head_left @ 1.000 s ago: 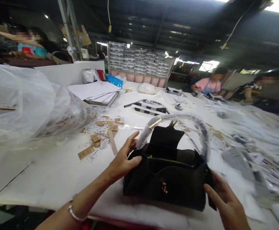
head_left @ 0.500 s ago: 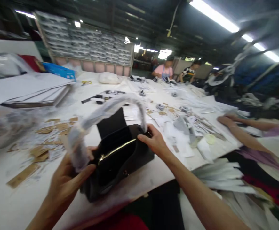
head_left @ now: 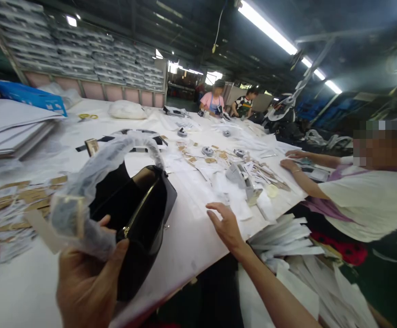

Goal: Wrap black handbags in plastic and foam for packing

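A black handbag (head_left: 144, 246) stands tilted at the table's near edge, its top open and a gold zipper (head_left: 139, 207) showing inside. Its arched handle (head_left: 92, 168) is wrapped in clear plastic, and a pale tag (head_left: 41, 230) hangs beside it. My left hand (head_left: 89, 278) grips the bag's near left rim by the handle's base, thumb inside the edge. My right hand (head_left: 224, 225) is off the bag, fingers apart and slightly curled over the white table (head_left: 188, 237), holding nothing.
Brown paper tags (head_left: 31, 196) lie scattered at left near stacked white boards (head_left: 17, 132). A tape dispenser (head_left: 242, 180) stands right of centre. Yellow scissors (head_left: 87, 116) lie farther back. A co-worker (head_left: 365, 196) leans in from the right; white strips (head_left: 287, 241) hang below the table edge.
My right hand has let go of the bag's rim and moved away from it, fingers opened. The bag has turned in my left hand. The view has swung to the right.
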The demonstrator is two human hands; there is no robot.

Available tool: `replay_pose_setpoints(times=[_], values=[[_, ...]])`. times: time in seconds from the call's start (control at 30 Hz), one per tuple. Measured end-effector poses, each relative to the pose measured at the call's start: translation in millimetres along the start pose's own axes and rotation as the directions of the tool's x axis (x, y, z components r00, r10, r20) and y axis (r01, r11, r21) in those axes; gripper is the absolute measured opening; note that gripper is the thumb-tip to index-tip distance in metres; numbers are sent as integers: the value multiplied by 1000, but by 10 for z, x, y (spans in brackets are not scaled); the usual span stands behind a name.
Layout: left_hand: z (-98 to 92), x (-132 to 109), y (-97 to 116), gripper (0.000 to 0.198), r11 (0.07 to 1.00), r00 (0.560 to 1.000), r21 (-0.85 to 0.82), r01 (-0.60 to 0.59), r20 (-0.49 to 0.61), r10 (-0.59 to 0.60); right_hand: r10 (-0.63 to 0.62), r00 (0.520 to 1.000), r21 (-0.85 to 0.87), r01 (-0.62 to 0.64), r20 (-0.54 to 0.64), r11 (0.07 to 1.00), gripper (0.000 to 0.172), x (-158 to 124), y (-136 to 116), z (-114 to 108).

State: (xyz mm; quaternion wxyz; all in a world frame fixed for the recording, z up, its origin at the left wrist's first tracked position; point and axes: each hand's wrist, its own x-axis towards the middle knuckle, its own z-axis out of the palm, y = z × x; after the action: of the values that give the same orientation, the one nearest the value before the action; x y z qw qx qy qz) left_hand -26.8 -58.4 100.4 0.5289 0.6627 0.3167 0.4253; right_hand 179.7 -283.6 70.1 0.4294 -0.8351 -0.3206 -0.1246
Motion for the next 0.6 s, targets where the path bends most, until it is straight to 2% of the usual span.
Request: replay_pose_setpoints(times=[0.07,0.13,0.2,0.27,0.37,0.5,0.6], values=[[216,26,145,48,999,998,-47,16,-61,-19,82,994,-87,-88,-69,992,22,-51,278,-276],[391,78,204,45,994,999,-109,-1,-47,-4,140,980,-163,-162,-139,973,28,-33,503,-502],[507,124,199,41,989,1000,-145,-10,-3,10,151,975,-220,-184,-162,958,32,59,656,-634],[551,140,166,39,988,999,-154,-10,41,17,125,985,-260,-152,-118,954,30,214,743,-654],[483,101,100,41,987,996,-155,-39,78,52,85,996,-302,-79,5,950,26,491,800,-525],[243,5,-31,52,988,994,-148,-46,92,60,120,981,-346,-59,155,936,39,744,858,-279],[83,-79,-134,58,984,990,-178,17,143,9,198,962,-380,-115,188,918,18,799,893,-180]])
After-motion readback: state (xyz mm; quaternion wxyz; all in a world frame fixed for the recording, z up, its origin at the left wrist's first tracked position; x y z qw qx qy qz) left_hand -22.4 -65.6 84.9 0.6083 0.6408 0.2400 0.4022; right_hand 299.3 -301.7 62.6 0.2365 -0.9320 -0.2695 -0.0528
